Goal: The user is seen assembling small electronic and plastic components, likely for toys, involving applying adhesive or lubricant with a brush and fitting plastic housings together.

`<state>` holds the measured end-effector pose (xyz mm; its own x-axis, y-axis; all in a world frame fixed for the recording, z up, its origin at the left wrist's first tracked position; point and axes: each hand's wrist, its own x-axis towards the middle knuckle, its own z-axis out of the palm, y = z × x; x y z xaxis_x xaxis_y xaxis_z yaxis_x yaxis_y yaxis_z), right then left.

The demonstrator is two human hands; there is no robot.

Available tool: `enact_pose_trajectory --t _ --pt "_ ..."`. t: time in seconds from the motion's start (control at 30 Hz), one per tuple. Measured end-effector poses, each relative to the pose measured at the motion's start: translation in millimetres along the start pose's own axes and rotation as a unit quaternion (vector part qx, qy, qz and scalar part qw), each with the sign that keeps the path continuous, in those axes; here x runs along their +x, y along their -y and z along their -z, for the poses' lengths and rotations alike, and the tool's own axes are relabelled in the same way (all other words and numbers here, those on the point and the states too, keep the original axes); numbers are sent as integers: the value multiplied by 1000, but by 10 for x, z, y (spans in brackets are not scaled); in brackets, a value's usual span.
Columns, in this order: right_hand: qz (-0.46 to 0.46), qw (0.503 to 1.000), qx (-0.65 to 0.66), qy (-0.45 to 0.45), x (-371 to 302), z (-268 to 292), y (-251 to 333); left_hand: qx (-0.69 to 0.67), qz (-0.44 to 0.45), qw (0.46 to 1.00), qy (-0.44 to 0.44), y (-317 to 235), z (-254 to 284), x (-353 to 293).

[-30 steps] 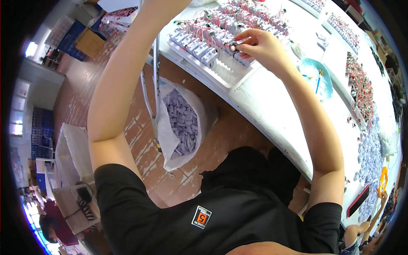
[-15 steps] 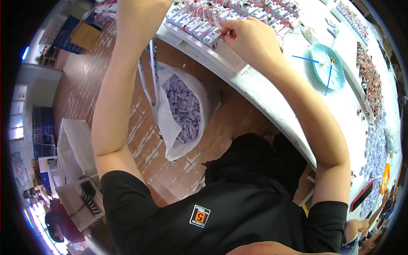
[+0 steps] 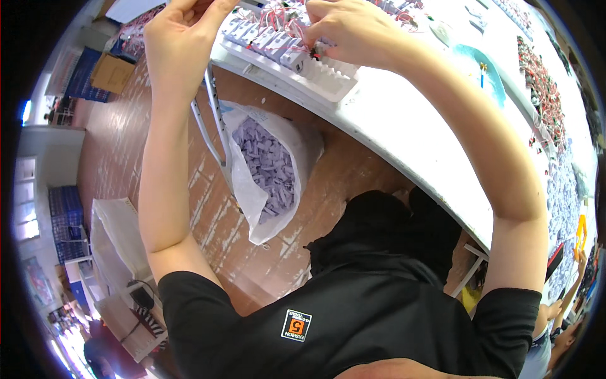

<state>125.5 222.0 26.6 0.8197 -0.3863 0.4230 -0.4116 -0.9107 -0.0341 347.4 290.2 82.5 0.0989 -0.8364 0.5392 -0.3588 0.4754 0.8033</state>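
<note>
My left hand point(image 3: 186, 38) is raised at the top edge, to the left of a white tray point(image 3: 334, 85) on the table. Its thumb and fingers come together in a pinch, and whatever lies between them is cut off or too small to make out. Over the tray's near right end, my right hand point(image 3: 347, 31) pinches a small black part point(image 3: 315, 55) with a bit of red on it. Rows of white plastic housings point(image 3: 271, 44) with thin red and white wires fill the tray's left part, close to the right fingertips.
On the white table point(image 3: 416, 126), a blue dish point(image 3: 499, 91) lies partly behind my right forearm. Heaps of red-wired parts point(image 3: 543, 95) are further right. Below the table's edge, an open white bag point(image 3: 309, 145) of small pale pieces point(image 3: 268, 167) stands beside a metal leg point(image 3: 218, 120).
My right hand has shifted left and up along the tray. My left hand has come lower and further left in view, showing its pinched fingers. The whole view has shifted slightly.
</note>
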Motion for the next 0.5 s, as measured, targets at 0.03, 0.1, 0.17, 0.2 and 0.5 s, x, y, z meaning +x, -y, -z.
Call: enact_pose_trajectory --t 0.03,0.1,0.17,0.2,0.5 --pt "-5 1000 -2 -2 11 -1 -19 -2 2 1000 1 30 24 -1" --pt "19 1000 -21 11 28 -20 -64 3 -6 1000 8 75 42 -11" --pt "43 998 -40 -3 72 -84 -103 15 -26 999 15 256 171 18" --pt "69 996 -62 -15 87 -112 -133 26 -47 998 19 345 214 50" --pt "158 981 -81 -73 108 -29 -264 32 -24 999 -8 277 72 -14"
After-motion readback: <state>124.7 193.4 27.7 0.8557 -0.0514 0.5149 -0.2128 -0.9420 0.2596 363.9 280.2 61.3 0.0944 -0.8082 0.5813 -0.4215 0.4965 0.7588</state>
